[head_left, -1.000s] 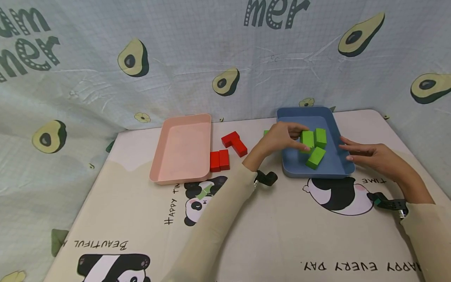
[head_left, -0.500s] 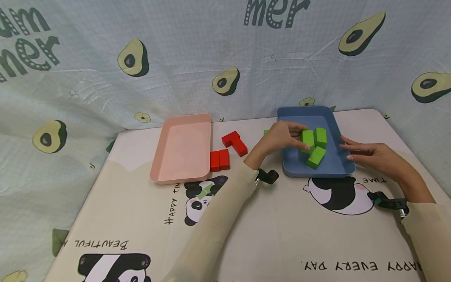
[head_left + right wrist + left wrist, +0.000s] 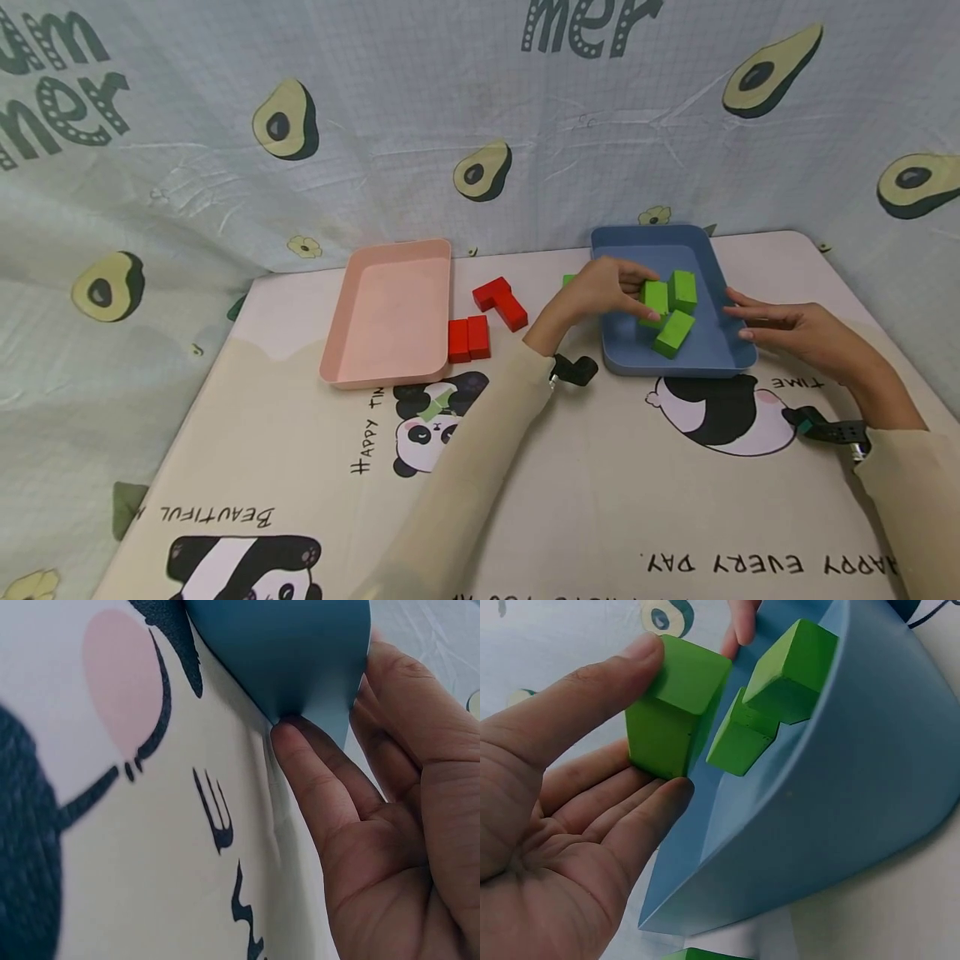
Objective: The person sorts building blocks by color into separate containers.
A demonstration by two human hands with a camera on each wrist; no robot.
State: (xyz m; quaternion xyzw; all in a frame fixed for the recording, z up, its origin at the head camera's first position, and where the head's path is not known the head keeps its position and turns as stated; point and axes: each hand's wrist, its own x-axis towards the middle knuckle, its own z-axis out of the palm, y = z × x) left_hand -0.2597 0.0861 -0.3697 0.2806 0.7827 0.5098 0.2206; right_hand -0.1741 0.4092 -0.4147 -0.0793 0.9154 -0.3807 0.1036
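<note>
Head view. Blue tray: set on the right of the surface, its left part covered by the left hand. Held green block: gripped by that hand at the tray; its underside cannot be made out. Two loose green blocks: contained in the tray. Outlying green block: mostly hidden behind the left hand. Right hand: placed at the tray's right side. Four red blocks: grouped beside the pink tray.

Left wrist view. Held green block: pinched between thumb and fingertips. Green piece: cut off by the lower edge. Right hand: largely cropped.

Right wrist view. Right-hand fingers: loosely extended, nothing grasped, one tip laid against the tray's wall.
</note>
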